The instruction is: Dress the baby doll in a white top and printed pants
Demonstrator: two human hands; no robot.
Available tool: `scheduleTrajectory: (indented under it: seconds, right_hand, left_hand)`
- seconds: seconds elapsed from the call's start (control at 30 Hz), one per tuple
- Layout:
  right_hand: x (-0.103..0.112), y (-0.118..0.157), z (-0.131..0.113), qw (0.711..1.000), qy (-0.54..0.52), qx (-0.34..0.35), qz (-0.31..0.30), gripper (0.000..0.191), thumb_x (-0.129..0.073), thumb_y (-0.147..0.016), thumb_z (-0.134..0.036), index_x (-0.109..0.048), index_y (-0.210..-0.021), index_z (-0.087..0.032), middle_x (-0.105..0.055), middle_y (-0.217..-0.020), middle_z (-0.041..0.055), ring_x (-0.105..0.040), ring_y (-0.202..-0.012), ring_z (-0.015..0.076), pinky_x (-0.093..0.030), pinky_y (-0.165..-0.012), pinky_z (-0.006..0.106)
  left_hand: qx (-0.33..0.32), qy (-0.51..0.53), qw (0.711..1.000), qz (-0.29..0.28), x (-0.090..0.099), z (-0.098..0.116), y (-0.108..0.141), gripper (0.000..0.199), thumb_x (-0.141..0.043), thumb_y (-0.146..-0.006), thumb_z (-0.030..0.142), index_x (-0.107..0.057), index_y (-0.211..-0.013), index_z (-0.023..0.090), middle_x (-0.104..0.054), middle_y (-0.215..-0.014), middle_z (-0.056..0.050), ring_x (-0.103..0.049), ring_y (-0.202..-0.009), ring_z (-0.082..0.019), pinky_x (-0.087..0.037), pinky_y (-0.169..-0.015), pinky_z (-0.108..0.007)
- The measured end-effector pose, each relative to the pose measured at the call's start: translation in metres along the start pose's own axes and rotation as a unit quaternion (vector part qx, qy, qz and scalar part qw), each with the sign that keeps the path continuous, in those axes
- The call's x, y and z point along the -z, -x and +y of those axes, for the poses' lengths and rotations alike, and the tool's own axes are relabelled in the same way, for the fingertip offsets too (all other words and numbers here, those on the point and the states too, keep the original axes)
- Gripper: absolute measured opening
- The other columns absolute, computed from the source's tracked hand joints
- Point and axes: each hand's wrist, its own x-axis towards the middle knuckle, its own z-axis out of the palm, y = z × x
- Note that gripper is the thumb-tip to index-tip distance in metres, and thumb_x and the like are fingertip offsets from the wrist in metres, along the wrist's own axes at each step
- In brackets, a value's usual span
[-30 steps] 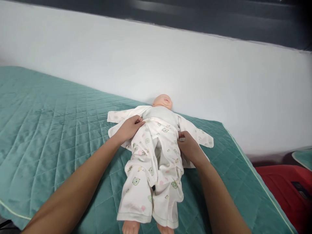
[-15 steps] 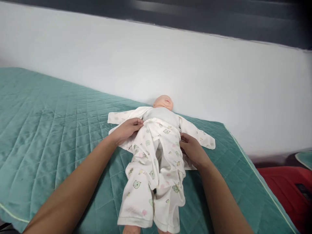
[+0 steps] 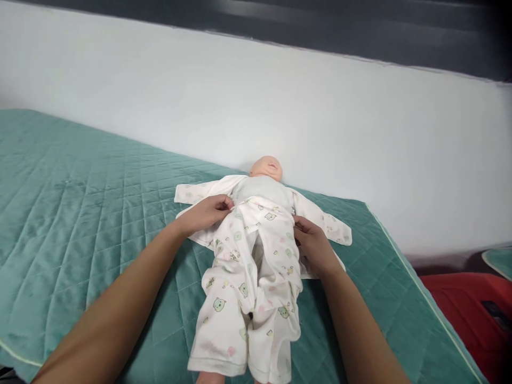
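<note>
A baby doll (image 3: 265,168) lies on its back, head toward the wall and feet toward me. White pants (image 3: 236,266) printed with bears cover its legs and reach up to its waist. Under and beside the grey-white torso is an open white shirt (image 3: 320,213), its sleeves spread out to both sides. My left hand (image 3: 210,212) pinches the waistband at the left hip, thumb and fingers together. At the other hip, my right hand (image 3: 312,240) has its fingers closed on the pants' edge; some fingertips are hidden by the cloth.
A green quilted cover (image 3: 100,213) lies beneath the doll. Behind it rises a white wall (image 3: 320,122) with a dark band on top. Something red (image 3: 452,304) stands beyond the right edge, near another green piece (image 3: 498,261).
The pants' waistband sits slightly lower at the front, and both hands keep their places at the hips. The whole view has shifted a little.
</note>
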Motion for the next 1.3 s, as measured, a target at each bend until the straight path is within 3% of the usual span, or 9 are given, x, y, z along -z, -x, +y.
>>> scheduleTrajectory:
  seconds: [0.13, 0.27, 0.43, 0.53, 0.67, 0.77, 0.97, 1.1, 1.3]
  right_hand:
    - [0.0, 0.001, -0.003, 1.0, 0.019, 0.011, -0.01, 0.03, -0.07, -0.074, -0.039, -0.072, -0.1, -0.022, -0.071, -0.082, 0.0019, -0.062, -0.079, 0.0213, -0.049, -0.068, 0.031]
    - [0.001, -0.001, -0.003, 0.999, 0.035, 0.02, -0.024, 0.028, -0.07, -0.075, -0.036, -0.071, -0.099, -0.022, -0.073, -0.088, 0.0035, -0.065, -0.091, 0.025, -0.052, -0.079, 0.035]
    - [0.002, -0.003, 0.0, 0.998, 0.024, 0.023, -0.05, 0.025, -0.069, -0.077, -0.03, -0.067, -0.101, -0.023, -0.073, -0.1, 0.003, -0.066, -0.093, 0.0226, -0.051, -0.083, 0.034]
    - [0.001, -0.003, 0.0, 0.997, -0.004, 0.03, -0.064, 0.022, -0.07, -0.077, -0.027, -0.065, -0.098, -0.023, -0.073, -0.102, 0.0024, -0.066, -0.091, 0.0207, -0.051, -0.084, 0.033]
    - [0.0, -0.002, -0.003, 0.999, 0.005, 0.022, -0.044, 0.024, -0.073, -0.073, -0.028, -0.068, -0.096, -0.022, -0.073, -0.094, 0.0019, -0.065, -0.085, 0.0204, -0.05, -0.079, 0.032]
    - [-0.001, -0.003, -0.003, 1.0, 0.017, 0.004, -0.013, 0.024, -0.074, -0.071, -0.031, -0.07, -0.092, -0.021, -0.073, -0.084, 0.0017, -0.063, -0.077, 0.0203, -0.049, -0.07, 0.031]
    - [-0.005, -0.003, 0.002, 0.999, 0.019, -0.004, 0.031, 0.025, -0.07, -0.071, -0.037, -0.07, -0.091, -0.021, -0.068, -0.072, -0.0008, -0.056, -0.063, 0.0163, -0.043, -0.059, 0.028]
    - [-0.005, -0.003, 0.003, 0.998, 0.031, 0.002, 0.046, 0.028, -0.068, -0.073, -0.042, -0.071, -0.091, -0.021, -0.067, -0.069, -0.0012, -0.056, -0.063, 0.0169, -0.043, -0.059, 0.028]
    - [-0.002, -0.002, 0.0, 0.998, 0.049, 0.006, 0.038, 0.03, -0.07, -0.074, -0.044, -0.072, -0.094, -0.021, -0.071, -0.076, 0.0004, -0.06, -0.07, 0.0194, -0.047, -0.064, 0.03]
  left_hand:
    - [-0.023, -0.008, 0.999, 0.032, -0.004, -0.006, -0.004, 0.011, -0.06, -0.078, 0.028, -0.057, -0.084, 0.018, -0.058, -0.081, 0.003, -0.049, -0.072, -0.012, -0.036, -0.064, -0.023]
    - [-0.017, -0.019, 0.994, 0.107, -0.009, -0.01, -0.008, 0.008, -0.057, -0.08, 0.026, -0.055, -0.081, 0.019, -0.055, -0.077, 0.004, -0.047, -0.071, -0.012, -0.035, -0.064, -0.024]
    - [-0.002, 0.013, 0.978, 0.206, -0.018, -0.012, -0.014, 0.01, -0.057, -0.078, 0.023, -0.049, -0.074, 0.019, -0.051, -0.072, 0.004, -0.046, -0.069, -0.012, -0.034, -0.062, -0.024]
    - [0.022, 0.095, 0.971, 0.22, -0.022, -0.012, -0.017, 0.012, -0.059, -0.076, 0.022, -0.048, -0.072, 0.019, -0.048, -0.068, 0.004, -0.044, -0.064, -0.011, -0.032, -0.059, -0.023]
    - [0.058, 0.176, 0.966, 0.182, -0.023, -0.012, -0.018, 0.014, -0.061, -0.072, 0.022, -0.048, -0.074, 0.019, -0.047, -0.065, 0.005, -0.042, -0.058, -0.01, -0.03, -0.054, -0.022]
    - [0.065, 0.112, 0.979, 0.157, -0.021, -0.012, -0.018, 0.009, -0.06, -0.073, 0.023, -0.053, -0.078, 0.018, -0.055, -0.071, 0.003, -0.047, -0.061, -0.011, -0.034, -0.056, -0.023]
    - [0.017, -0.035, 0.991, 0.126, -0.013, -0.012, -0.016, 0.012, -0.059, -0.076, 0.027, -0.059, -0.081, 0.017, -0.066, -0.084, -0.001, -0.057, -0.078, -0.017, -0.041, -0.069, -0.027]
    - [0.03, -0.054, 0.996, 0.058, -0.004, -0.009, -0.013, 0.014, -0.059, -0.075, 0.03, -0.06, -0.083, 0.018, -0.065, -0.083, 0.0, -0.055, -0.072, -0.016, -0.041, -0.064, -0.026]
    - [0.049, -0.001, 0.998, -0.03, 0.006, -0.003, -0.004, 0.021, -0.063, -0.072, 0.03, -0.063, -0.09, 0.019, -0.065, -0.086, 0.0, -0.053, -0.07, -0.014, -0.04, -0.059, -0.024]
